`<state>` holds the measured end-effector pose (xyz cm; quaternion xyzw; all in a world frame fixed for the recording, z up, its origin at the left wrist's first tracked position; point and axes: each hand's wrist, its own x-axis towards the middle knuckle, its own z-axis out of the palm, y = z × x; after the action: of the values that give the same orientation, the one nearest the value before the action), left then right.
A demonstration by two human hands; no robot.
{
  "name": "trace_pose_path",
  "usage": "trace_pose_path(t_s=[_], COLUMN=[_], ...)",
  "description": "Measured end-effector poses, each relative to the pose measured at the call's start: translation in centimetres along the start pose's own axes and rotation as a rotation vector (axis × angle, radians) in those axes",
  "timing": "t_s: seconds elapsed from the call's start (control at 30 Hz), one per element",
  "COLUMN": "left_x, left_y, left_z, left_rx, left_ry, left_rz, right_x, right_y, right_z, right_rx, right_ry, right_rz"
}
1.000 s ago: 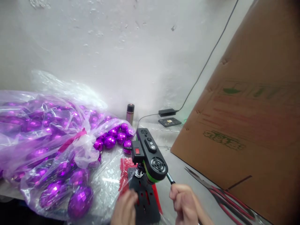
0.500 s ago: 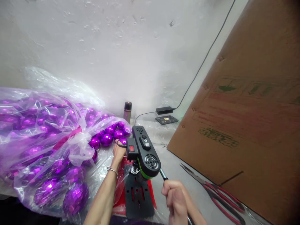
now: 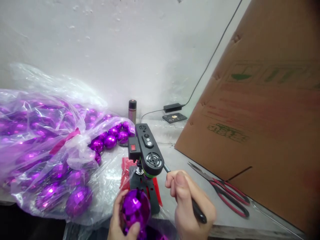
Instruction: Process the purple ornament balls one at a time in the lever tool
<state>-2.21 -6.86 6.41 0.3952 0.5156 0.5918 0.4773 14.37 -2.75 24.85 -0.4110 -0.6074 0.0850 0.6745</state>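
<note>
- Ball [image 3: 136, 206]: on near side of machine [image 3: 149, 151], held by L hand [image 3: 116, 220], fingers & thumb wrapped round it. Overlaps machine's base plate [image 3: 155, 201] in view; can't tell if touching.
- R hand [image 3: 191, 203]: clenched round the handle [image 3: 198, 213], near right of machine.
- Progress (my read): one ball picked & handle gripped = done; ball under machine's head = prob. not yet. Any result on this ball: can't tell.
- More purple at bottom edge, near side of machine; cut off, can't tell what.
- Left: loose balls [image 3: 110, 142] just left of machine, plus tied bag [image 3: 79, 155] full of 'em farther left. Looks like lots remain, tho can't tell if those are worked or unworked.
- Right of machine: scissors [image 3: 223, 191] on counter [image 3: 178, 159], box [image 3: 250, 116] beyond.
- Behind machine: bottle [image 3: 132, 112], adapter [image 3: 172, 107], phone [image 3: 175, 117].
</note>
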Motion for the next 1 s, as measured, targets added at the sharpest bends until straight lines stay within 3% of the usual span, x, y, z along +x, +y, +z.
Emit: trace_pose_path(t_s=[0.13, 0.3, 0.5, 0.73, 0.9, 1.0], left_x=[2.3, 5.6, 5.8, 5.9, 6.0, 6.0], left_y=[-3.2, -3.1, -2.2, -3.2, -3.2, -3.5], left_z=[0.2, -0.3, 1.2, 0.7, 1.7, 2.7], left_rx=[0.336, 0.454, 0.444, 0.446, 0.452, 0.469], left_ry=[0.033, -0.084, -0.035, -0.102, -0.112, -0.043], left_rz=[0.168, 0.249, 0.279, 0.233, 0.229, 0.29], right_x=[-0.4, -1.2, -0.7, -0.1, -0.1, -0.2], right_y=[-0.4, -1.5, -2.2, -2.1, -1.8, -1.8], right_z=[0.4, 1.8, 2.2, 1.7, 1.3, 1.3], right_rx=[0.022, 0.052, 0.014, -0.043, -0.047, -0.038], right_ry=[0.013, 0.173, 0.202, 0.166, 0.142, 0.147], right_rz=[0.04, 0.189, 0.227, 0.207, 0.186, 0.182])
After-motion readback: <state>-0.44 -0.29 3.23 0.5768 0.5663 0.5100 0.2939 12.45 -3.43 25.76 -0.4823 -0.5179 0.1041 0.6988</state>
